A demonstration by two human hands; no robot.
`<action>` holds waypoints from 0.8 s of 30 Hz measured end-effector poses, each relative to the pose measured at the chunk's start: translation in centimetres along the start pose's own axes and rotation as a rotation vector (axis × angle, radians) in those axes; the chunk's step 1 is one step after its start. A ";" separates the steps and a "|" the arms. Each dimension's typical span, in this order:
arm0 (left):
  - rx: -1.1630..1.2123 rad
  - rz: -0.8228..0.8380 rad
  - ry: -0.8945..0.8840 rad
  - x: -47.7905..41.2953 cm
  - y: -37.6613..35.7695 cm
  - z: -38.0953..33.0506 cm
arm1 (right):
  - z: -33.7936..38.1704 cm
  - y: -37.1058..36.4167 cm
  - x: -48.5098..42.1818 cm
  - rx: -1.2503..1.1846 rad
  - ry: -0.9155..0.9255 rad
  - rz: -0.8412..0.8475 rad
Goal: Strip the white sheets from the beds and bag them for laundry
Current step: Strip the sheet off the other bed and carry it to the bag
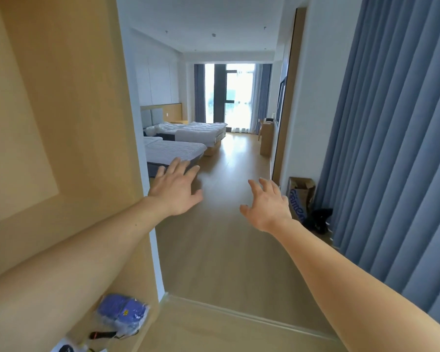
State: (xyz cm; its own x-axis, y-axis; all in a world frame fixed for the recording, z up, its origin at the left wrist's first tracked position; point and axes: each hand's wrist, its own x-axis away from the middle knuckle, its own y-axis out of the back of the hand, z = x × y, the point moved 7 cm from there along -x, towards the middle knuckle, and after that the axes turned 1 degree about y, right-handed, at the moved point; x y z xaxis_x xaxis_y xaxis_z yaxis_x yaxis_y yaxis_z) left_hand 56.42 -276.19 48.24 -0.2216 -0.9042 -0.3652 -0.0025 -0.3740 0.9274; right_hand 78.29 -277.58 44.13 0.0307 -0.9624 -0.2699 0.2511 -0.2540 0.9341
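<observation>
A tall light-brown wooden wall (61,97) stands close on the left of the left hand (174,188). Long blue-grey curtains (391,123) hang to the right of the right hand (267,203). Just right of that hand, an open brown cardboard box with blue letters (300,196) sits on the floor. A black thing (320,219) lies beside the box; I cannot tell what it is. Below the left arm, a clear plastic bag with blue stuff inside (122,313) lies by the wooden wall. A smooth light wooden floor (226,250) runs under both hands and on toward the beds.

Both hands reach out in front, apart from each other, backs up. Their fingers are spread and a little bent, and they hold nothing.

The near bed with a pale striped top (173,151) shows just past the left hand's fingertips. The rumpled white sheets (201,129) lie on the far bed behind it, well apart from both hands.
</observation>
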 end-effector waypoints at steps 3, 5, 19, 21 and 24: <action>0.048 -0.004 -0.028 -5.3 -2.4 -0.2 | -1.4 -1.7 -5.0 0.017 -0.012 0.016; 0.066 -0.012 -0.033 -9.1 -4.1 0.2 | -2.0 -2.5 -8.8 0.040 -0.018 0.010; 0.135 0.063 -0.116 -34.5 -17.2 2.1 | -7.9 -8.9 -33.7 0.054 -0.108 -0.009; 0.139 0.067 -0.130 -38.3 -19.2 1.4 | -9.8 -10.0 -37.2 0.050 -0.115 -0.012; 0.136 0.062 -0.134 -44.4 -22.0 0.2 | -12.9 -11.6 -42.7 0.048 -0.114 -0.012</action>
State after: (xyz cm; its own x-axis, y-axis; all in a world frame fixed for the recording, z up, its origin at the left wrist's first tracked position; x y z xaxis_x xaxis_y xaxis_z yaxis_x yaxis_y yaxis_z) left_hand 66.11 -227.74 44.10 -0.3534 -0.8855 -0.3017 -0.1145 -0.2792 0.9534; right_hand 86.55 -232.32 41.78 -0.0826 -0.9633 -0.2553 0.2037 -0.2671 0.9419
